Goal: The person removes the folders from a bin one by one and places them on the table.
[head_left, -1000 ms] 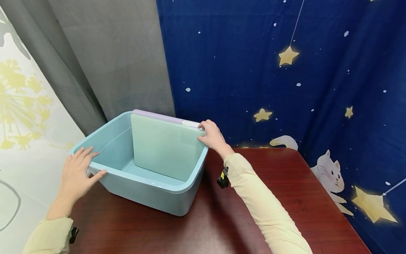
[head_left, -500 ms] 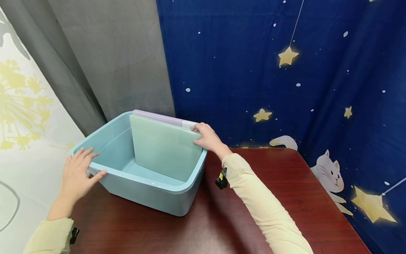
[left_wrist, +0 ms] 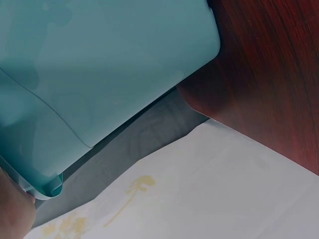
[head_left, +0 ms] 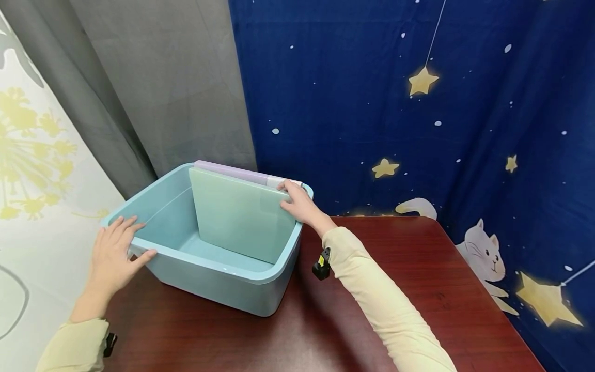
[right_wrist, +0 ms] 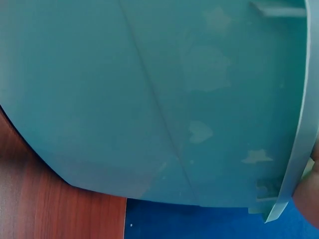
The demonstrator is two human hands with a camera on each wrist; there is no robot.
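A light blue plastic tub [head_left: 214, 287] stands on the table in the head view. Inside it, a pale green file folder [head_left: 241, 219] stands on edge, leaning slightly apart from a purple folder [head_left: 228, 170] with a white label behind it. My right hand [head_left: 301, 202] pinches the green folder's upper right corner, fingers behind and thumb in front. At the tub's near left corner, my left hand [head_left: 111, 256] holds the rim, fingers over the inside and thumb along the front. Both wrist views mostly show the tub's outer wall [left_wrist: 114, 64]; only bits of the hands appear.
The dark red wooden table [head_left: 395, 289] extends to the right and in front of the tub. Behind hang a grey curtain [head_left: 186, 88] and a blue starry curtain [head_left: 344, 103]. White patterned cloth [head_left: 42, 248] hangs at the left.
My right hand has moved a little left and toward me with the green folder, widening the gap to the purple one. The left hand and tub have stayed put.
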